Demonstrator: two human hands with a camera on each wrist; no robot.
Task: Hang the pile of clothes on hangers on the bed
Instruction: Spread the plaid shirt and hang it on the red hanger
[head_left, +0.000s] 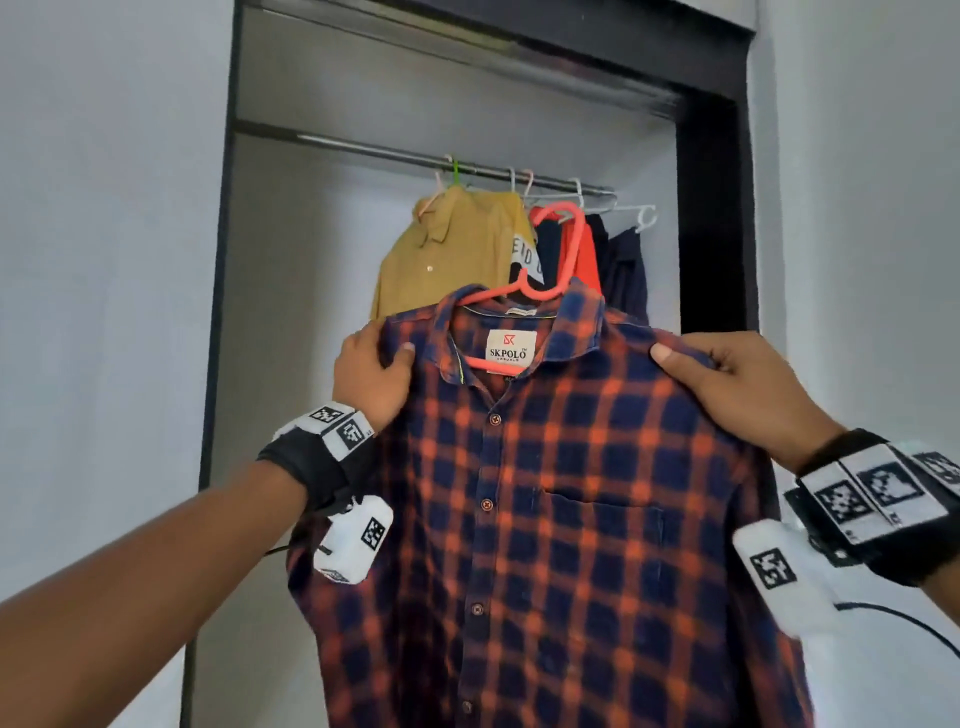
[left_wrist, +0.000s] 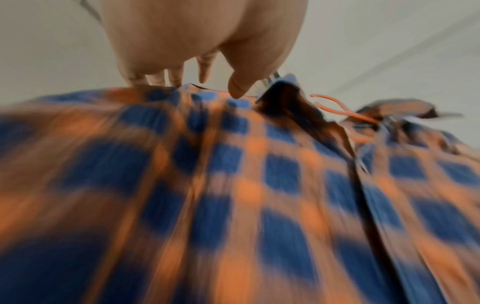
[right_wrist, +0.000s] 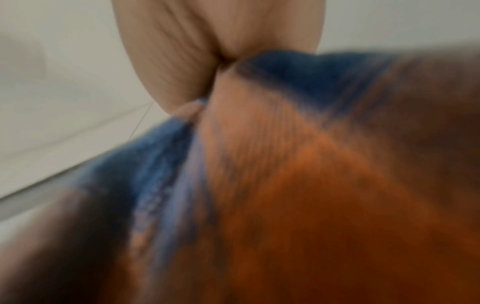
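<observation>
Head view: a plaid shirt (head_left: 540, 499) in orange and navy is already threaded on a coral hanger (head_left: 550, 260), whose hook rises from the collar, below and in front of the closet rail (head_left: 395, 153). The left hand (head_left: 371, 371) pinches the shirt's shoulder seam, thumb in front; the right hand (head_left: 737, 387) grips the other shoulder the same way. On the rail behind the shirt hang a mustard shirt (head_left: 441, 249) and several darker garments. So some pieces look finished, this one is on its hanger but not yet hooked, and what remains of the pile cannot be seen; neither the bed nor any surface shows. The rail sits in a dark-framed recess between pale walls.

Left wrist view: blurred plaid fills the lower frame; the thumb presses the shoulder edge, fingers curled behind the cloth, and the coral hanger's loop pokes out at the collar to the right.

Right wrist view: heavily blurred; thumb and fingers clamp a fold of the cloth against a pale wall.
</observation>
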